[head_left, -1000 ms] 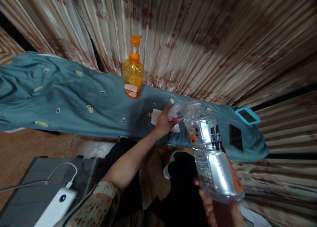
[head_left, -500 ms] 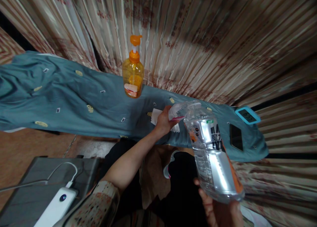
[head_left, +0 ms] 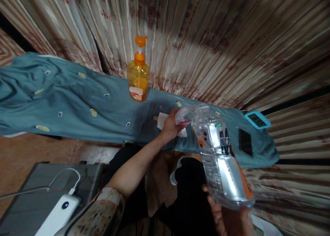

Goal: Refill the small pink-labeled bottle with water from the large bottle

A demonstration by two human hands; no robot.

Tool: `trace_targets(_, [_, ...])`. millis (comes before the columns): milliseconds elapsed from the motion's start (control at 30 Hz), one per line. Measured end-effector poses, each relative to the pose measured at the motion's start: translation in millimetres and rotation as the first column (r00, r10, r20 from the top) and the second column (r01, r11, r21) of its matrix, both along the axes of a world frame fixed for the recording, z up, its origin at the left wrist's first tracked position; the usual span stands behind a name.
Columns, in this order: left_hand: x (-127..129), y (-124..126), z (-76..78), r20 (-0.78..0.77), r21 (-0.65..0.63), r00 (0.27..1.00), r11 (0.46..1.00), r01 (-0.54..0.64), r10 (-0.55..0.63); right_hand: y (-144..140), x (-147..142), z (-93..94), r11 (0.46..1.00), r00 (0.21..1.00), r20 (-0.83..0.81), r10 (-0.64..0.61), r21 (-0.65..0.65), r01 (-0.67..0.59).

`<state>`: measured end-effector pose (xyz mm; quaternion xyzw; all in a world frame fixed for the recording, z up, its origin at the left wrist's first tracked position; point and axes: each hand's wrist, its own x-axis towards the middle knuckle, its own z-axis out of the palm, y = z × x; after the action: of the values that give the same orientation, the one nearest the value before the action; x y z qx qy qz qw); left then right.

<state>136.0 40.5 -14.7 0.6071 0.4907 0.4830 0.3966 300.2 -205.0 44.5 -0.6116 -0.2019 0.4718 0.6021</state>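
Ribbed clear plastic bottle [head_left: 219, 157], tilted, in right hand [head_left: 229, 218]

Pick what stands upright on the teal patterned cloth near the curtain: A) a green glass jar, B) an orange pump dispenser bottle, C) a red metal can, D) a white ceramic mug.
B: the orange pump dispenser bottle stands upright on the teal patterned cloth, before the curtain.
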Motion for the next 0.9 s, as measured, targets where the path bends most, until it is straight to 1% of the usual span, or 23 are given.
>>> trace_targets(233, [0.0, 0.3, -1.3, 0.008, 0.025, 1.0, 1.0, -0.002, 0.002, 0.7, -1.1, 3.9, 1.0, 1.0, -0.011, 0.019, 0.006, -0.019])
trace_targets(333, [-0.4, 0.0, -0.2, 0.004, 0.017, 1.0, 1.0, 0.003, -0.003, 3.5, -9.6, 11.2, 0.999, 0.999, -0.031, 0.025, 0.025, -0.024])
trace_targets(467, [-0.4, 0.0, 1.8, -0.008, 0.002, 1.0, 1.0, -0.005, 0.005, 10.6, -27.7, 25.1, 0.997, 0.991, -0.132, 0.014, 0.074, -0.004])
trace_targets(567, [-0.5, -0.3, 3.2, -0.012, -0.003, 1.0, 1.0, -0.006, 0.006, 14.4, -35.7, 31.4, 0.997, 0.984, -0.179, -0.001, 0.078, 0.016])
trace_targets(767, [-0.8, -1.2, 3.8, -0.007, -0.012, 1.0, 1.0, -0.003, 0.003, 14.2, -32.7, 30.1, 0.996, 0.981, -0.196, -0.006, 0.084, 0.022])
trace_targets(900, [-0.2, -0.7, 2.5, 0.011, -0.002, 1.0, 1.0, 0.006, -0.006, 14.0, -32.1, 29.9, 0.997, 0.982, -0.188, 0.026, 0.081, -0.011])
